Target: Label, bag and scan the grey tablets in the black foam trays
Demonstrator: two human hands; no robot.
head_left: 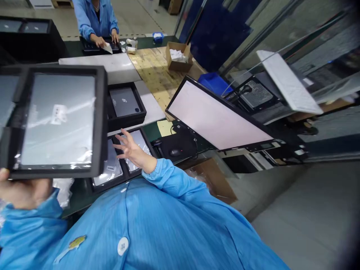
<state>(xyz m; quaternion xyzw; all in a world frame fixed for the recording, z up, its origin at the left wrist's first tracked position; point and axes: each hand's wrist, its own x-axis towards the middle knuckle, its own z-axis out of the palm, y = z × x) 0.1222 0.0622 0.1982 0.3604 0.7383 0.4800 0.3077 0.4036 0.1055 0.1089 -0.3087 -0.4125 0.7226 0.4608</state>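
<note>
My left hand [26, 191] is closed on the lower edge of a black foam tray [99, 123], raised at the left. In the tray lies a silver tablet [42, 123] in clear plastic with a white label; part of a second compartment is cut off by the frame edge. My right hand [134, 153] holds nothing, fingers spread, above another black foam tray [128, 175] on the table. Two plastic-wrapped flat items sit in that one, the left one a labelled tablet [108, 174]. Whether my right fingers touch it, I cannot tell.
Beyond lies a black tray [112, 123] with a grey tablet [123, 101]. A tilted monitor [216, 116], a mouse [174, 152] and a yellow paper [165, 128] are to the right. Across the table, a co-worker [94, 20] in blue handles a white cloth. An open carton [178, 65] stands nearby.
</note>
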